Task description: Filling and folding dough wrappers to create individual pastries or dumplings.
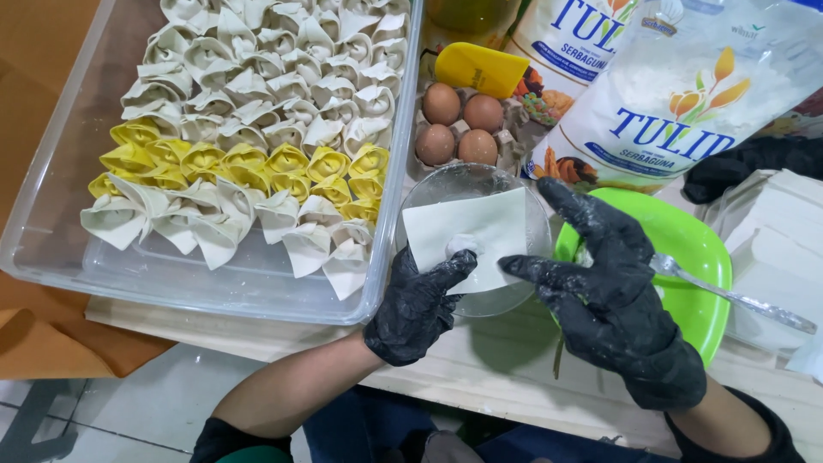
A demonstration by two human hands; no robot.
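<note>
A square dumpling wrapper point(476, 236) is laid flat on a clear round lid or plate point(514, 184), so that it is kept off the floury table point(480, 369) and can be worked in place. A small dab of pale filling point(464, 244) is seen near the wrapper's lower middle. The left hand point(416, 304), in a black glove dusted with flour, is rested at the plate's near edge, its forefinger stretched onto the wrapper beside the filling; nothing is gripped, the fingers being loosely curled and the wrapper merely touched and steadied. The right hand point(613, 296), gloved likewise, is held open with fingers spread just beside the wrapper's right edge, and nothing is held in it.

Under the right hand a green plate point(699, 249) is set, with a metal spoon point(737, 298) laid across it, close enough for filling to be taken. To the left a clear plastic tub point(51, 231) is kept, its floor packed with folded dumplings in tight rows, white ones point(274, 77) above, yellow ones point(249, 165) in the middle, larger white ones point(214, 223) nearest. Behind the plate four brown eggs point(459, 124) are seated in a carton, and bags of flour point(686, 94) are propped beyond. A stack of white wrappers point(784, 236) is placed at the far right, within reach.
</note>
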